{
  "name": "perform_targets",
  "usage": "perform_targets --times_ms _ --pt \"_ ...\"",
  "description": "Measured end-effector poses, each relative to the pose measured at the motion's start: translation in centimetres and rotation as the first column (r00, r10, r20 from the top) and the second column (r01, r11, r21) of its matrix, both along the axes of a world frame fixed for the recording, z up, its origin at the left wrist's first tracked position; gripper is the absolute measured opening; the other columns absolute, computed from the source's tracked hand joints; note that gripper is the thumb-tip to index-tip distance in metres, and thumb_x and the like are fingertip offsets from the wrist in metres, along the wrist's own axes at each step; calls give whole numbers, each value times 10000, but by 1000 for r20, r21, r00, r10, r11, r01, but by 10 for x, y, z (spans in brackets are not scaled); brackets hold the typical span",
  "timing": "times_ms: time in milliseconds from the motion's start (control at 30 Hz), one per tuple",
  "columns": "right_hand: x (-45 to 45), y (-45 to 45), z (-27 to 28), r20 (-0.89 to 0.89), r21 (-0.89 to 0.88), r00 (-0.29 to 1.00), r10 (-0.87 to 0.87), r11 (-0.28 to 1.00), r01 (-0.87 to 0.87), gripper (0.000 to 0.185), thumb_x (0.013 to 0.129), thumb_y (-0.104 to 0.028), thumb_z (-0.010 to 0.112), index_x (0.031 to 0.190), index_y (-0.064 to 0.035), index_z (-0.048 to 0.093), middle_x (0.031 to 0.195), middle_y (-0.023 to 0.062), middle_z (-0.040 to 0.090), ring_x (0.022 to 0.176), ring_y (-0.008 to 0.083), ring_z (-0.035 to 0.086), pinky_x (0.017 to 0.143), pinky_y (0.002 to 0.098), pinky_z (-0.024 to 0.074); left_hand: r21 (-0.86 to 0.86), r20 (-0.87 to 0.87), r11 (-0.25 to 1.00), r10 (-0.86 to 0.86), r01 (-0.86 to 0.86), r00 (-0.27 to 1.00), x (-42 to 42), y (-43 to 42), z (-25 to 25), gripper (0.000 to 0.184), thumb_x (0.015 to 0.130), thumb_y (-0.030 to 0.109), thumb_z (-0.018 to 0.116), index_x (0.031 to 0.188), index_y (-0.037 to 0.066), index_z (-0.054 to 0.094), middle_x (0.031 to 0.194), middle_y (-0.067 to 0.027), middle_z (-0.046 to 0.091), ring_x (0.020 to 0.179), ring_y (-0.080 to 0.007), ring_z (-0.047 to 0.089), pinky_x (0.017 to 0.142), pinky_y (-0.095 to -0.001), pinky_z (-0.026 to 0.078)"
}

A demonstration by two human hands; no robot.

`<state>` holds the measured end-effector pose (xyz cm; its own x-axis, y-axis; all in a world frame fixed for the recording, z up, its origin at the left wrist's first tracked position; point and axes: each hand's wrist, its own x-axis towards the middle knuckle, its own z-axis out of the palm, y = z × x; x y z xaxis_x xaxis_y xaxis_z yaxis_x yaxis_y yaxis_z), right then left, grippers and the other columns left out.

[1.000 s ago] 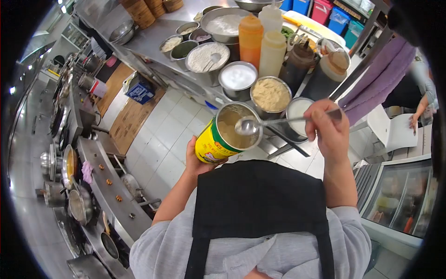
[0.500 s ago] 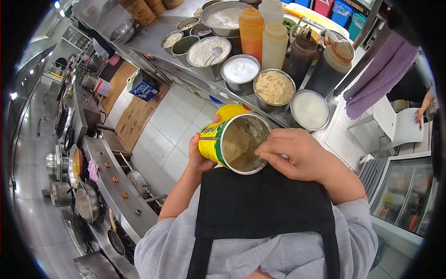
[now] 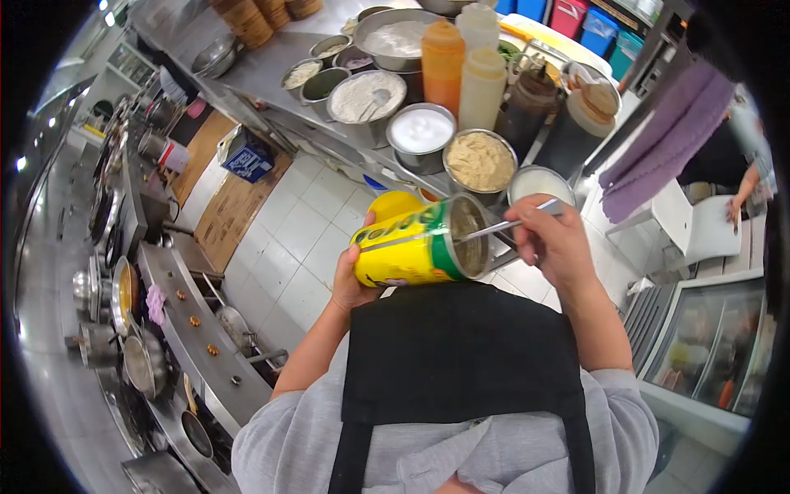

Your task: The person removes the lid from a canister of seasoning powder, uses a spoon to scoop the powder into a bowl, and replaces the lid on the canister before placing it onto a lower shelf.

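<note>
My left hand is wrapped round a yellow and green can, tipped on its side with its mouth facing right. A yellow lid shows behind the can, by the left fingers. In my right hand is a metal spoon, gripped by its handle. The spoon's lower end reaches into the can's mouth, where its bowl is hidden. Just beyond the can, on the counter's edge, stand a metal container of pale tan powder and one of white contents, partly behind my right hand.
More containers hold white powder and white granules. Squeeze bottles stand behind them. On the left is a stove line with pans. A purple towel hangs at right, near a white chair and another person's hand.
The can has turned from mouth toward me to mouth facing right. My right hand has drawn back to the right and up, bringing the spoon's handle into view.
</note>
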<state>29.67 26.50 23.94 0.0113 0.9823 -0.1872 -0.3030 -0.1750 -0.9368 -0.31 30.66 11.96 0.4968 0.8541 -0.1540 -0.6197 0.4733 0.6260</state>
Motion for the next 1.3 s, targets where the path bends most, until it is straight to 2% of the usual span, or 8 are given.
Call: perform_targets --times_ms 400,467,567,700,867,1100,1167,1300 --pt "12 -2 -12 -53 16 988 -144 989 145 186 932 -175 587 921 -1 649 631 44 587 425 98 489 391 222 374 71 -2 997 34 -34 999 3 7 22 868 808 402 642 1535 198 212 1480 -189 358 1324 -343 429 1111 -435 331" --pt "2 -2 -9 160 80 969 -188 981 177 198 948 -176 574 948 5 653 655 45 601 456 91 509 421 220 395 80 7 997 10 -11 1000 4 9 15 868 811 400 639 1536 198 207 1482 -191 353 1326 -343 428 1111 -434 330" --pt "-17 -3 -2 335 26 940 -64 998 59 196 949 -175 590 1004 0 660 705 41 629 543 78 559 495 220 451 112 -4 994 -13 13 1000 9 10 9 863 813 402 638 1536 217 204 1479 -186 357 1325 -343 430 1106 -433 341" --pt "-28 1 -17 417 -7 905 89 995 -95 172 957 -163 573 979 -8 644 696 12 623 563 68 567 499 223 450 93 -41 992 -80 84 996 13 8 7 851 815 424 633 1534 262 209 1473 -162 373 1300 -337 460 1078 -445 377" --pt "-20 4 -11 56 -71 994 99 993 -95 180 954 -187 581 963 -21 649 688 36 626 501 94 549 468 233 445 51 -69 997 -61 64 996 8 10 0 811 835 451 589 1533 261 223 1458 -150 404 1280 -333 476 1055 -468 394" --pt "7 12 -10 -29 -57 998 -47 997 46 177 925 -165 594 956 -4 660 675 54 631 464 110 544 415 244 430 -39 35 999 -11 12 999 4 14 -8 733 855 543 514 1508 300 284 1476 -112 395 1301 -346 446 1051 -550 363" --pt "15 15 -7 -19 -42 997 -79 996 78 182 914 -171 601 943 -2 663 669 56 629 455 112 544 403 237 424 -131 115 983 -113 128 987 -5 19 -17 696 866 609 453 1492 345 303 1477 -81 394 1301 -360 429 1025 -566 367" --pt "29 20 -3 -11 12 980 -200 980 200 199 904 -187 614 939 3 663 663 59 624 453 113 543 399 229 416 -103 109 980 -159 170 981 -12 25 -32 676 868 663 413 1471 368 325 1436 -75 422 1245 -351 456 968 -506 406"
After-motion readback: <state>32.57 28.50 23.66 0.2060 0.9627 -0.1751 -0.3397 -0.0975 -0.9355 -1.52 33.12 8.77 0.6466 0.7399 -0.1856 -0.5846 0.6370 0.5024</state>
